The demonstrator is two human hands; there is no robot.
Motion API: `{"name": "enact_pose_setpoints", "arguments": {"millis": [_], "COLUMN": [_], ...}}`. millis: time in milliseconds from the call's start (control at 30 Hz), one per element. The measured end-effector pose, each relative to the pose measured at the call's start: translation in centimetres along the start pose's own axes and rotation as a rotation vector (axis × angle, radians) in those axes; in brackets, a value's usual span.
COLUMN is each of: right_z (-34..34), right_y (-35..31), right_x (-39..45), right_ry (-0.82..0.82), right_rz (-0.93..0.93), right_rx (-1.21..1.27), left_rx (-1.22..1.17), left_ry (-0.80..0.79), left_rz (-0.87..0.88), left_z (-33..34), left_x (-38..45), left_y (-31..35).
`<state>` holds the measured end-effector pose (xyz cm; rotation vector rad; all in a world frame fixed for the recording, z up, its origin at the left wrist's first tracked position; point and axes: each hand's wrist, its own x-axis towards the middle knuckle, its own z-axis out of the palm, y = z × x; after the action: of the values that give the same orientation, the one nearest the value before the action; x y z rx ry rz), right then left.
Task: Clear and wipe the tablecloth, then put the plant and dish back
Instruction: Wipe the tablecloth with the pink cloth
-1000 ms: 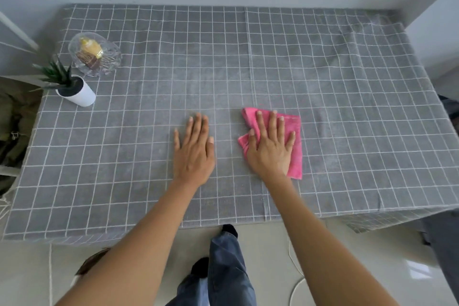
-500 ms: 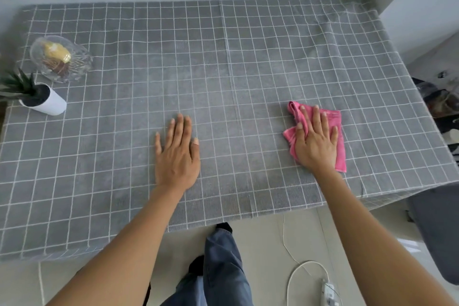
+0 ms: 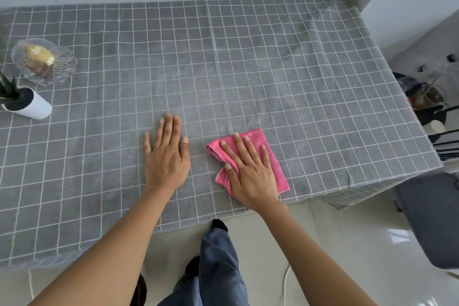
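One tablecloth: grey with a white grid, it covered the whole table in front of you, reaching the wall at the far edge and hanging over the near and right edges.
Your left hand: you had it open and flat, palm down on the bare cloth near the front edge, fingers together and pointing away from you, gripping nothing.
Your right hand: you had it spread flat, palm down on the pink cloth, fingers slightly apart, pressing rather than clutching.
Pink cloth: folded, it lay under your right hand just beside your left hand, near the front edge; its far-left corner was bunched beside your thumb.
Glass dish: it sat at the far left of the tablecloth with something yellow inside.
Plant: a spiky green plant in a white pot stood just in front of the dish at the left edge, well apart from both your hands.
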<state>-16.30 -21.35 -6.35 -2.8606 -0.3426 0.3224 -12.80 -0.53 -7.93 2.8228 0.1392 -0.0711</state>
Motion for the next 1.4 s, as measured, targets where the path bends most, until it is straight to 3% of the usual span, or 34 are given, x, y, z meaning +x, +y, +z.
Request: {"name": "enact_pose_setpoints", "arguments": {"millis": [267,533,600,700,800,900,1000,1167,1400], "right_z": [-3.1,-2.5,-2.2,-2.0,-2.4,-3.6,-5.0,-5.0,-3.1], "right_y": [8.7,3.8,2.1,0.7,2.4,6.2,9.5,8.9,1.5], "right_x": [2.0,6.1,7.6,9.0,9.6,10.7,12.4,13.3,13.1], "right_ry": [0.048,0.174,0.126,0.038,0.022,0.035,0.045,0.081,0.021], "right_rz": [0.374,0.698,0.558,0.202,0.021,0.046,0.263,0.405,0.057], "right_rx": [0.027,0.201,0.158,0.071,0.019,-0.021,0.013,0.065,0.065], "left_rx": [0.006,0.012,0.004,-0.015,-0.027,-0.027,-0.004,0.025,0.014], "left_ry": [-0.019,-0.038,-0.028,-0.004,0.008,-0.014,-0.025,0.015,0.024], "left_rz": [0.001,-0.008,-0.016,-0.015,-0.002,0.014,0.031,0.037,0.044], "left_z": [-0.2,-0.2,-0.2,-0.1,-0.2,0.0,0.4,0.7,0.5], "left_x": [-0.1,0.4,1.2,3.8,7.2,9.3,9.6,9.2,9.2], "left_y": [-0.1,0.2,0.5,1.7,2.9,3.2,2.8,2.7,3.1]}}
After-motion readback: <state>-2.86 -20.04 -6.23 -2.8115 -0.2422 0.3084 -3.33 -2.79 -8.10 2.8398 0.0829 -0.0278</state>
